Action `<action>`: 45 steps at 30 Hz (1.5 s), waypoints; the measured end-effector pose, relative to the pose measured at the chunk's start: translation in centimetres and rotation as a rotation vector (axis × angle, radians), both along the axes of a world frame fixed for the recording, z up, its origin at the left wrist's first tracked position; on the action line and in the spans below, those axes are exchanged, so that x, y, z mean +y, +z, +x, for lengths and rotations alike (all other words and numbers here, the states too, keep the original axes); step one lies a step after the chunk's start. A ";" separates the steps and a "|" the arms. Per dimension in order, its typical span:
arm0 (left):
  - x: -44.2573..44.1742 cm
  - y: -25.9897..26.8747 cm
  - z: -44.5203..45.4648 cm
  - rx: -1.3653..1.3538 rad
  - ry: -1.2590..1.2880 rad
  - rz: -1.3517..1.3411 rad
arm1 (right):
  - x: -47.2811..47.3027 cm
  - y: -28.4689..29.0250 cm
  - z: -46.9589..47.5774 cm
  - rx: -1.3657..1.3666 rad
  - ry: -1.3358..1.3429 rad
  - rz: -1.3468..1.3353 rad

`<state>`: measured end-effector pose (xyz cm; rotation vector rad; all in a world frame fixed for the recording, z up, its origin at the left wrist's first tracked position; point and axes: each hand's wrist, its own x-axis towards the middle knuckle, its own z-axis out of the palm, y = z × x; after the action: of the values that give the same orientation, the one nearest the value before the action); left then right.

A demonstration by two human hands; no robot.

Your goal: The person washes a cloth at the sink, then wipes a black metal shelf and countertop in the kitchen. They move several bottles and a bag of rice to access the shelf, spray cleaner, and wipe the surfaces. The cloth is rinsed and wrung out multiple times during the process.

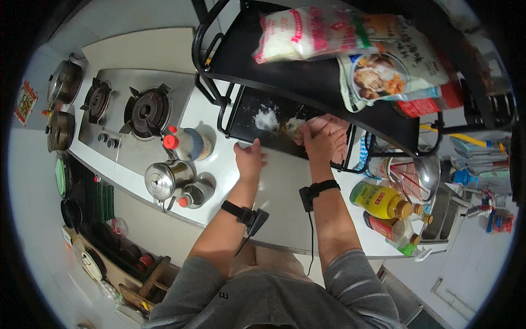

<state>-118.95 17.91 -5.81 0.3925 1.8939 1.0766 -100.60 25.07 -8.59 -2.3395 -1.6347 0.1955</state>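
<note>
Below the upper shelf of a black rack lies a dark lower surface [257,107] with white powder [267,119] spilled on it. My right hand [322,144] reaches in under the upper shelf and rests against a pinkish item [339,152], perhaps a plastic bag; whether the fingers grip it is not plain. A second whitish patch [294,125] shows beside those fingers. My left hand [250,158] is at the front edge of the lower surface, fingers apart, with nothing in it. Each wrist wears a black strap with a small device.
The upper shelf [246,61] overhangs the hands and carries food bags [296,35]. A kettle [161,181], a red-capped bottle [193,144] and a glass bottle [197,194] stand left, near the gas stove [135,107]. Right are an oil bottle [376,199], other bottles and a sink [439,214].
</note>
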 end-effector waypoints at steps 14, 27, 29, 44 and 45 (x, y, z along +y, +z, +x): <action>1.2 -2.0 -3.4 -0.505 -0.003 -0.007 | 5.6 3.4 -12.1 0.363 0.753 -0.037; 0.8 -3.2 -3.3 -0.594 0.073 0.075 | 2.4 4.1 -7.2 0.288 0.896 -0.088; 0.7 -3.0 -3.4 -0.615 0.061 0.096 | 2.1 4.8 -5.3 0.250 0.911 -0.017; 2.0 -1.2 -3.3 -0.490 -0.020 -0.136 | 10.5 0.4 -13.5 0.002 0.279 -0.017; 1.9 -1.3 -3.3 -0.507 -0.029 -0.131 | 11.0 0.7 -14.3 0.020 0.293 -0.014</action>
<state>-122.27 19.84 -7.07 0.0593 1.4883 0.9210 -114.86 36.03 -7.90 -2.0903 -1.9652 0.2891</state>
